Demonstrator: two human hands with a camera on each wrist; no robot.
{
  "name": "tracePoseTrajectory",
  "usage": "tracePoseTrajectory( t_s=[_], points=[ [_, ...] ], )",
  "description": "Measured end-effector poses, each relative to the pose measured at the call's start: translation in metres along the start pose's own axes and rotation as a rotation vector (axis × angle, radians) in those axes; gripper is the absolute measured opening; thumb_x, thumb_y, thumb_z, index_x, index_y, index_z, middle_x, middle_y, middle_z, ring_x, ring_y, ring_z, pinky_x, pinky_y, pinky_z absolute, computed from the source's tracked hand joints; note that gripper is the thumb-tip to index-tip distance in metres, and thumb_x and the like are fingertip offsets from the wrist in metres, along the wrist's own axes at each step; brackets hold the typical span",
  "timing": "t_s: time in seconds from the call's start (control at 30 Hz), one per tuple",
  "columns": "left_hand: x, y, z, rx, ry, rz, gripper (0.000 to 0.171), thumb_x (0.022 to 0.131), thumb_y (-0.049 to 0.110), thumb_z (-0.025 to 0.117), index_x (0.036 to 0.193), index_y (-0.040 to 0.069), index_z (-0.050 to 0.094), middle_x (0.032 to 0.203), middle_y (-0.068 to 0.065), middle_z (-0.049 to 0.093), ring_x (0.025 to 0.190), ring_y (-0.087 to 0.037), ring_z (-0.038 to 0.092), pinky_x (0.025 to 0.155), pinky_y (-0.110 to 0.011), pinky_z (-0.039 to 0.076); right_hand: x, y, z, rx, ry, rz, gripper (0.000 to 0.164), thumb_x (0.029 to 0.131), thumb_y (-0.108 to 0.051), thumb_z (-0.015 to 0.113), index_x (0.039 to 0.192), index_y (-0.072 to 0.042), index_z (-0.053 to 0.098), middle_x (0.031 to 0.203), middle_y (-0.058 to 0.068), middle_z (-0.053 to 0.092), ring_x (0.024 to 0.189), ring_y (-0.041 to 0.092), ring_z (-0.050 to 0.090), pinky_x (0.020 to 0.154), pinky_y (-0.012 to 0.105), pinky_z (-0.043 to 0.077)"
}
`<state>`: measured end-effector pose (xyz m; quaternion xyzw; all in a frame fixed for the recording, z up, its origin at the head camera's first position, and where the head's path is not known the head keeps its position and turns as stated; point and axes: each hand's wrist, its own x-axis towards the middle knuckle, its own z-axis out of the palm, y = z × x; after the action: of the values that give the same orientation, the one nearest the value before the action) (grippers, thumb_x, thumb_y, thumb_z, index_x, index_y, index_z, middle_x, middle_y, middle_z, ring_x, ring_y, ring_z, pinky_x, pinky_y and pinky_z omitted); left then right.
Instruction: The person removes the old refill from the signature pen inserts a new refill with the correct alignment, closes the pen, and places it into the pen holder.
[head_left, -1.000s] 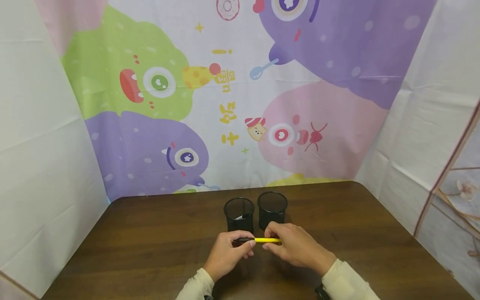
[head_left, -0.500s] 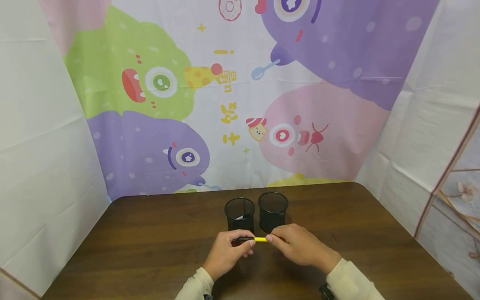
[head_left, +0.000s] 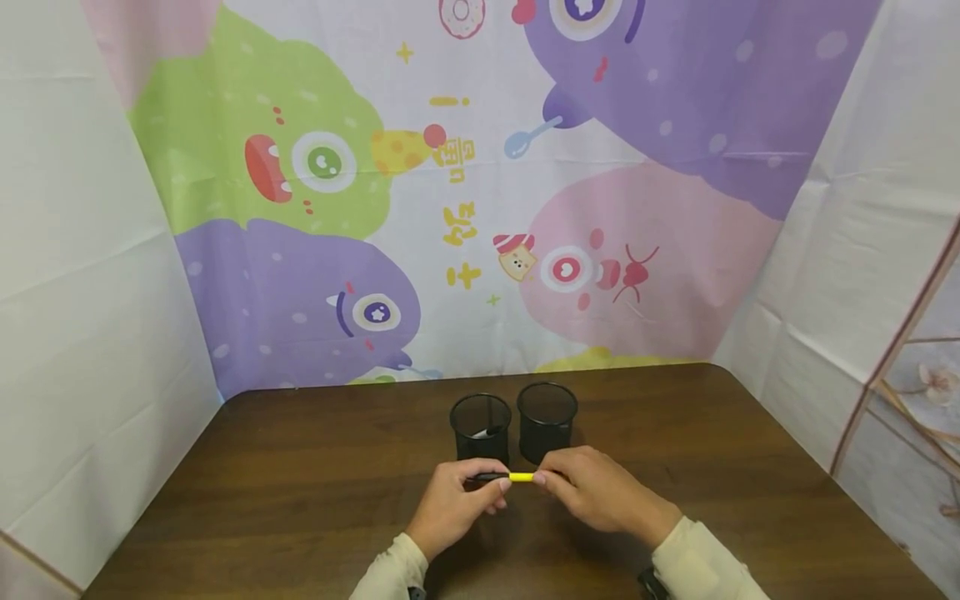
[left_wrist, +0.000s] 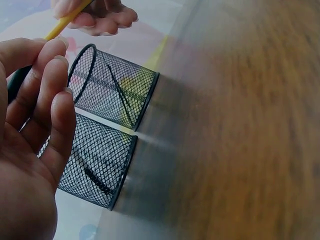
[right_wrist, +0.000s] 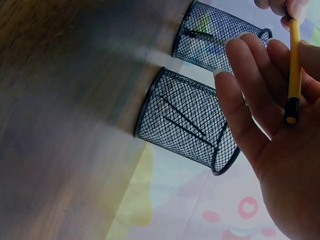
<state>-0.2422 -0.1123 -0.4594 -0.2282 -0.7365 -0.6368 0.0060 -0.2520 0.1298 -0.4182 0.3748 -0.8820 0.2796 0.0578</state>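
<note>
Both hands hold a slim yellow-and-black pen [head_left: 521, 477] level above the table. My left hand [head_left: 450, 504] pinches its dark part between thumb and fingers. On the yellow barrel, the thumb and fingers of my right hand [head_left: 603, 492] grip from the other side. In the right wrist view the pen [right_wrist: 294, 65] has a black band near its yellow end, which lies over the palm. Just beyond the hands stand two black mesh pen cups, a left cup [head_left: 480, 446] and a right cup [head_left: 546, 433]. A white-and-black stick-like item [head_left: 486, 432] lies inside the left one.
The cups stand close together on a dark brown wooden table [head_left: 315, 467]. A cartoon-printed cloth [head_left: 465, 208] hangs behind its far edge, with pale cloth walls at both sides. Thin dark lines show through the right cup's mesh [right_wrist: 185, 117]; I cannot tell what they are.
My right fingers have closed on the yellow barrel and sit nearer its middle, so less yellow shows. The left hand keeps its hold on the dark part.
</note>
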Motion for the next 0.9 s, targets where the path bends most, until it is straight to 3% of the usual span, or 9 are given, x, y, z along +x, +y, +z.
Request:
tracePoseTrajectory(
  t_s=[0.2,0.9],
  points=[
    [0.0010,-0.0017,-0.0003,-0.002,0.001,-0.004,0.015,0.093,0.016,0.073,0.105,0.007,0.074,0.084,-0.017,0.072,0.069,-0.017,0.069,0.063,-0.032,0.060,0.0002,-0.0013,-0.0013,-0.014,-0.001,0.021,0.014,0.101,-0.031,0.062,0.096,-0.021,0.070,0.076,-0.019,0.054,0.066,0.002,0.050,0.062,0.023,0.047],
    [0.0007,-0.0041,-0.0002,-0.007,-0.002,-0.029,0.014,0.094,0.015,0.072,0.105,0.006,0.074,0.086,-0.019,0.072,0.070,-0.017,0.069,0.064,-0.031,0.060,-0.0002,-0.0013,0.0003,-0.042,0.001,0.041,0.009,0.096,-0.031,0.069,0.092,-0.029,0.062,0.082,-0.020,0.056,0.071,0.004,0.052,0.065,0.025,0.046]
  ],
)
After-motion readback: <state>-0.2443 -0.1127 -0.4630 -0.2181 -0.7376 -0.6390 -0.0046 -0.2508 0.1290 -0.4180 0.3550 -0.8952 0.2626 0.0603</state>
